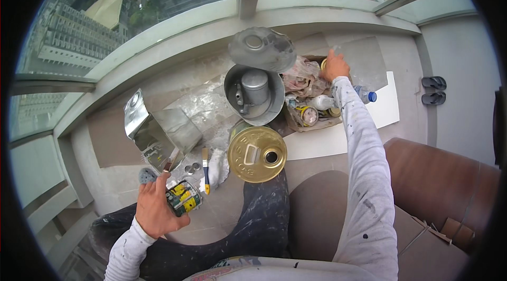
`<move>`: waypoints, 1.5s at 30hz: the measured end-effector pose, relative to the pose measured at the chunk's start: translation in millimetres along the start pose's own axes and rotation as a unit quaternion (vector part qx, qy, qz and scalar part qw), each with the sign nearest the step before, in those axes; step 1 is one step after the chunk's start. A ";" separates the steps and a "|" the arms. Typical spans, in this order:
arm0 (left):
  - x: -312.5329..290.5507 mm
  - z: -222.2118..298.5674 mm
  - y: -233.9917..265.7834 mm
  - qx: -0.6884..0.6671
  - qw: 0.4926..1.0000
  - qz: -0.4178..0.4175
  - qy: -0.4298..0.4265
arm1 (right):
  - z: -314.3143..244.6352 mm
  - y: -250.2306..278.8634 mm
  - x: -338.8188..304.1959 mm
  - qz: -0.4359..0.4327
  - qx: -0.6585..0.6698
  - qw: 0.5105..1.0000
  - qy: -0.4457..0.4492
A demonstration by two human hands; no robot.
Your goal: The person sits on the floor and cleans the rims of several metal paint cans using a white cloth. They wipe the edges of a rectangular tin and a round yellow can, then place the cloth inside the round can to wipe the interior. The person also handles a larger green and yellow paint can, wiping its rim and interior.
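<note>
My left hand (155,208) is wrapped round a small paint can (184,198) with a green and yellow label, tilted on its side. Just beyond its fingertips lies a paintbrush (170,160) with a brown handle. At the far right my right hand (336,66) reaches over a cardboard box (311,127), fingers curled beside a gold-rimmed can (324,63); what they grip is hidden. In the box are crumpled plastic bags (302,76), a yellow-rimmed jar (308,116) and a white bottle (322,102). A large gold-topped tin (257,154) stands between my knees.
An open metal pot (254,93) holds a smaller can, its lid (262,49) behind. Left are a cut-open square tin (161,136), a blue-handled brush (206,172) and a white roller (216,167). A water bottle (364,94), slippers (433,91) and a brown cylinder (441,180) are right.
</note>
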State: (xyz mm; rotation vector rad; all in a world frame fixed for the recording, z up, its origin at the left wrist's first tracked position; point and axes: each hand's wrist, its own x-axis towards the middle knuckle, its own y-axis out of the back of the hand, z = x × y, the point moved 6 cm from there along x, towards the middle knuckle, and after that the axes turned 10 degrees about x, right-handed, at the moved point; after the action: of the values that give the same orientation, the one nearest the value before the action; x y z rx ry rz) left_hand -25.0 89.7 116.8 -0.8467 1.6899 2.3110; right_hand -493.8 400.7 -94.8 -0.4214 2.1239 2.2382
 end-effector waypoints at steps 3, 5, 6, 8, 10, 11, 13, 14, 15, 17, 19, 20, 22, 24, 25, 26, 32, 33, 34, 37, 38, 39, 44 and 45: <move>3.0 2.3 3.0 -0.003 1.000 0.002 -0.015 | 15.7 1.3 9.6 -0.043 0.084 0.995 -0.014; 2.0 3.5 3.5 -0.001 1.000 0.000 -0.016 | 27.8 -4.3 22.0 -0.077 0.152 0.985 0.007; 0.9 3.7 3.2 0.001 1.000 -0.001 -0.015 | 29.3 -6.3 24.8 -0.084 0.160 0.984 0.000; 0.9 3.9 2.4 0.002 1.000 0.008 -0.020 | 30.2 -5.1 22.8 -0.101 0.174 0.979 -0.019; 0.4 4.6 1.4 0.003 1.000 0.006 -0.025 | 35.1 -20.6 22.2 -0.029 0.211 0.977 -0.028; 1.0 3.7 1.7 0.005 1.000 0.001 -0.025 | 35.7 -24.1 22.9 0.007 0.231 0.972 -0.032; 1.3 2.2 2.6 0.000 1.000 0.002 -0.023 | 45.1 -32.0 32.3 -0.029 0.237 0.969 -0.062; 0.3 3.1 2.5 -0.008 1.000 0.005 -0.018 | 38.0 -30.4 27.0 -0.051 0.241 0.966 -0.075; -1.5 2.7 1.9 -0.016 1.000 0.009 -0.014 | 32.4 -21.3 26.6 -0.067 0.191 0.977 -0.064; -2.3 -1.0 -0.3 -0.018 1.000 0.000 -0.009 | 36.1 -6.2 32.8 -0.104 0.176 0.978 -0.041; -3.6 -2.0 -1.1 -0.023 1.000 -0.001 -0.010 | 45.6 13.7 27.0 -0.001 0.195 0.981 -0.011; -4.7 -1.7 0.2 -0.024 1.000 0.005 -0.011 | 43.4 33.5 13.3 0.054 0.245 0.968 -0.018; -5.0 3.5 8.1 -0.029 0.999 0.024 -0.017 | 46.4 82.3 -20.1 0.169 0.340 0.924 -0.035; 4.0 16.0 20.4 -0.023 0.998 0.039 -0.034 | 58.3 105.0 -66.5 0.260 0.422 0.868 -0.037; 2.1 19.9 27.0 -0.026 0.997 0.053 -0.043 | 55.4 106.2 -92.8 0.296 0.463 0.835 -0.034; 2.6 25.6 35.9 -0.031 0.996 0.068 -0.053 | 51.9 105.5 -118.6 0.307 0.517 0.797 -0.058; 49.8 112.3 107.8 0.017 0.970 0.134 -0.204 | 58.8 20.7 -241.9 0.333 0.669 0.626 -0.222; 66.2 136.9 114.6 0.022 0.961 0.136 -0.240 | 59.0 -0.2 -255.1 0.318 0.643 0.653 -0.243; 84.3 163.1 119.4 0.026 0.951 0.137 -0.277 | 59.0 -20.9 -266.0 0.302 0.616 0.678 -0.262; 147.1 225.2 97.9 0.063 0.916 0.155 -0.365 | 49.9 -41.2 -266.2 0.255 0.553 0.741 -0.283; 165.9 239.5 85.7 0.080 0.909 0.161 -0.377 | 44.8 -44.5 -262.1 0.238 0.535 0.760 -0.282; 185.3 255.9 72.5 0.095 0.899 0.167 -0.393 | 44.7 -53.8 -254.1 0.232 0.513 0.779 -0.277; 245.5 303.2 2.1 0.176 0.878 0.179 -0.407 | 30.7 -52.6 -229.9 0.171 0.367 0.871 -0.279; 252.7 307.2 -8.8 0.194 0.874 0.173 -0.411 | 29.1 -53.3 -227.5 0.172 0.373 0.869 -0.276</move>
State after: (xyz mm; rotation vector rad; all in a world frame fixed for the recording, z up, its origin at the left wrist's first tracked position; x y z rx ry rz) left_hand -337.4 323.6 39.4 0.5054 1.8212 1.9199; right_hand -268.9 470.5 -97.4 0.5911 2.5616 1.1917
